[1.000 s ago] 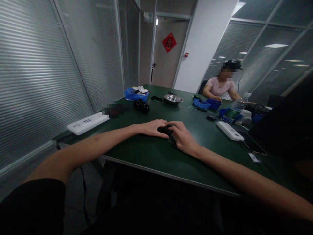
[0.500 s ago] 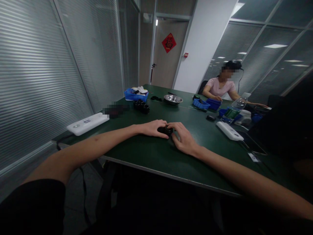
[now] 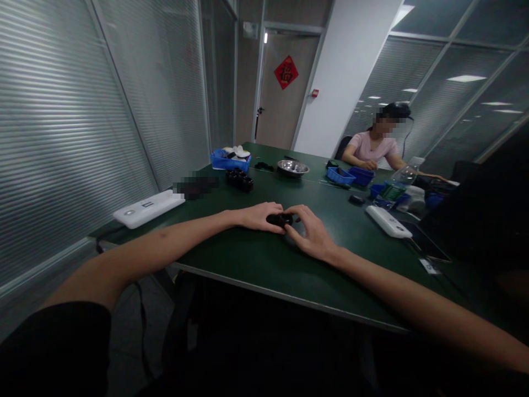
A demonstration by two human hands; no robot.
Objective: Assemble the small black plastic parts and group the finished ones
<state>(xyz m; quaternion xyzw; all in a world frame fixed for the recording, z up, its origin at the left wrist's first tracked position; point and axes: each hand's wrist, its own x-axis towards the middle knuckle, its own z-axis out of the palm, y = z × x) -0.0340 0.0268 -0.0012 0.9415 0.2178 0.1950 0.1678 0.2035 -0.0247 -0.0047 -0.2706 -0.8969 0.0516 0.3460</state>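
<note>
A small, glossy black rounded part (image 3: 280, 220) rests at the middle of the green table (image 3: 248, 259); its exact kind is hard to make out. My left hand (image 3: 261, 216) grips it from the left, thumb on the near side and fingers along the far side. From the right, my right hand (image 3: 311, 231) curves its thumb and index finger around the part's right end. Fingers cover some of its outline. Beyond my left hand stands a cluster of similar black rounded parts (image 3: 239, 180).
A metal bowl (image 3: 292, 168) and a blue basket (image 3: 230, 161) with white items stand farther back. White power banks (image 3: 149, 208) lie left and right. At right are a bottle (image 3: 399, 182), a phone (image 3: 427, 242) and blue bins (image 3: 340, 176). A person (image 3: 374, 146) sits across.
My right hand's fingers have shifted from over the top of the black part to around its right end. My left hand keeps its grip. The co-worker's arm has reached farther right.
</note>
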